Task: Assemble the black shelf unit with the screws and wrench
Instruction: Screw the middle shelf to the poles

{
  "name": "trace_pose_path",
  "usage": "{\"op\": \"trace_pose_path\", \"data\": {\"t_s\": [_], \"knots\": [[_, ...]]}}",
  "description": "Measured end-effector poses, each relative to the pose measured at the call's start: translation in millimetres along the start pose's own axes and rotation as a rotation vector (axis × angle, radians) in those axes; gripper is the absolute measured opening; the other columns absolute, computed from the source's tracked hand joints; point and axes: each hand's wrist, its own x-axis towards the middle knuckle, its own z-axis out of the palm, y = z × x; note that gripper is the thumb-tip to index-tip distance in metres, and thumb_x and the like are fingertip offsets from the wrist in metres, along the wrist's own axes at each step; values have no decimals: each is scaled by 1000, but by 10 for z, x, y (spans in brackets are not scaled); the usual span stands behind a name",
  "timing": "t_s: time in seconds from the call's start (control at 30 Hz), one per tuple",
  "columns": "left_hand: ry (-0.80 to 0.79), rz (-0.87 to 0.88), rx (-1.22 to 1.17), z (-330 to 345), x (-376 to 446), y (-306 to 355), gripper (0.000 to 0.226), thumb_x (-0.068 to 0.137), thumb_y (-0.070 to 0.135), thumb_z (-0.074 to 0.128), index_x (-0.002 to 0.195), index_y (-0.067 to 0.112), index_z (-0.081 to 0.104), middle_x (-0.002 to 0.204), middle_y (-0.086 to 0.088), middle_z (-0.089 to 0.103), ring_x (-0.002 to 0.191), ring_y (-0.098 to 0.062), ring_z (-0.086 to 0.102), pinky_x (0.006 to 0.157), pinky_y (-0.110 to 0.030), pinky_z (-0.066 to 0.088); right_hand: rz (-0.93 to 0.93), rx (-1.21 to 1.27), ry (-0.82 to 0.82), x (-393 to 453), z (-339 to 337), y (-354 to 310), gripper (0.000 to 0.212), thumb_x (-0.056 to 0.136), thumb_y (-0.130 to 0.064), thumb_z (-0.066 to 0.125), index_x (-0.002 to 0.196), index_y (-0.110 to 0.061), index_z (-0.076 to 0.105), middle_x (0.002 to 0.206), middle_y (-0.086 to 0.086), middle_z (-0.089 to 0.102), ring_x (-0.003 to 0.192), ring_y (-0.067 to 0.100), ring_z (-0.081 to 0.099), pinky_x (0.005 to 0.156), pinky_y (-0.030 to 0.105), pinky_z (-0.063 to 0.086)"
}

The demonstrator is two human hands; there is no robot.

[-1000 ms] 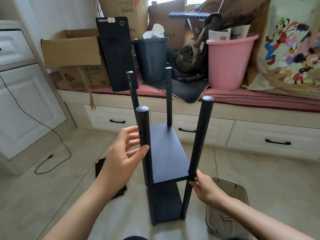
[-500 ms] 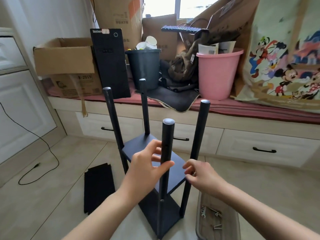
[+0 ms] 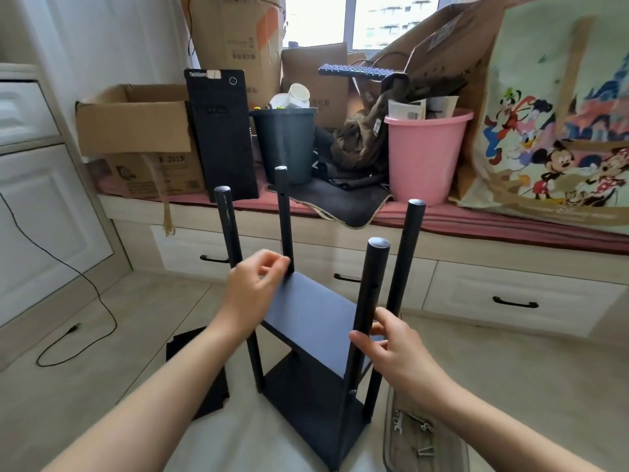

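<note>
Black shelf unit (image 3: pixel 306 321), standing upright on the tiled floor (image 3: pixel 510 369) at frame centre: two dark panels, one above the other, fixed between four round posts that rise well above the upper panel. A screw head shows low on the nearest post (image 3: pixel 369 301), about level with the lower panel.

Left hand (image 3: pixel 253 294), at 10 o'clock from the upper panel: fingers curled, fingertips meeting near the foot of the far post (image 3: pixel 284 216). The hand is blurred, so whether it pinches a small part or grips the post cannot be told.

Right hand (image 3: pixel 394 349), at 3 o'clock from the upper panel: thumb and fingers closed around the nearest post, just above the upper panel's front corner.

Shallow tray (image 3: pixel 391 437), on the floor at 5 o'clock from the unit, just beside its base: holds loose screws (image 3: pixel 425 451) and a small wrench (image 3: pixel 396 424) (both partly hidden by the right forearm).

Spare black panel (image 3: pixel 180 345), flat on the floor at 8 o'clock, partly covered by the left forearm.

Background, 12 o'clock: window bench with drawers, carrying a cardboard box (image 3: pixel 136 124), a black computer tower (image 3: pixel 221 131), a dark bin (image 3: pixel 284 144), a pink bucket (image 3: pixel 425 155) and a cartoon-print bag (image 3: pixel 551 131). A black cable (image 3: pixel 68 267) trails over the floor at 9 o'clock.
</note>
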Motion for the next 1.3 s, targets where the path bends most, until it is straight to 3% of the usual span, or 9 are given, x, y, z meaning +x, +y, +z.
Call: {"op": "trace_pose_path", "data": {"t_s": [0.1, 0.2, 0.33, 0.47, 0.6, 0.8, 0.97, 1.13, 1.3], "knots": [[199, -132, 82, -208, 259, -359, 13, 97, 27, 65, 92, 16, 61, 84, -1, 66, 83, -22, 65, 74, -39, 55, 9, -15, 50, 21, 38, 8, 21, 93, -44, 61, 108, -46, 46, 101, -14, 64, 79, -9, 64, 53, 10, 47], [320, -239, 88, -343, 526, -612, 31, 92, 24, 73, 110, 14, 51, 104, -5, 60, 96, -26, 63, 80, -38, 52, -2, -3, 89, 29, 101, 17, 24, 93, -44, 61, 105, -48, 40, 95, -11, 66, 81, -4, 65, 54, 16, 53], [146, -251, -35, -442, 775, -715, 65, 91, 18, 74, 143, 25, 36, 129, 3, 52, 113, -19, 55, 96, -40, 47, -41, -83, 124, 44, 171, 49, 27, 98, -35, 56, 102, -50, 34, 89, -1, 68, 78, 18, 67, 70, 40, 59], [-12, -141, -33, -495, 827, -690, 39, 94, 5, 67, 123, 25, 51, 109, -6, 68, 105, -23, 67, 94, -49, 56, -39, -53, 136, 92, 192, 79, 25, 99, -32, 55, 100, -47, 35, 88, 5, 65, 75, 26, 63, 69, 46, 59], [-13, -122, -32, -571, 714, -644, 32, 93, 3, 68, 110, 24, 52, 103, -9, 68, 98, -28, 70, 86, -50, 59, -53, -36, 178, 129, 119, 93, 28, 99, -25, 56, 91, -43, 36, 77, 4, 61, 59, 11, 52, 63, 41, 53], [14, -106, -19, -669, 319, -477, 32, 92, 5, 70, 100, 30, 51, 102, -9, 67, 96, -26, 69, 88, -51, 58, -21, 6, 222, 201, -81, 70, 13, 99, -17, 55, 100, -21, 43, 89, 11, 66, 84, 33, 65, 78, 58, 54], [41, -64, 16, -703, -35, -302, 31, 89, 2, 72, 107, 17, 52, 98, -8, 65, 95, -24, 68, 86, -49, 59, -39, -17, 245, 282, -201, 100, 14, 100, -13, 55, 103, -22, 44, 93, 3, 68, 87, 22, 68, 77, 55, 57], [82, -27, 37, -615, -305, -198, 34, 87, 5, 75, 109, 19, 52, 95, 0, 67, 88, -17, 69, 77, -40, 59, -68, -48, 302, 403, -305, 159, 25, 100, -11, 53, 118, -25, 43, 96, -8, 67, 91, 12, 67, 80, 51, 58], [171, -20, 76, -478, -350, -191, 36, 87, 9, 76, 111, 20, 51, 96, 2, 67, 86, -13, 67, 68, -23, 52, -69, -53, 319, 472, -334, 238, 36, 100, -12, 53, 131, -23, 39, 99, -8, 65, 95, 19, 66, 84, 49, 57]]}}
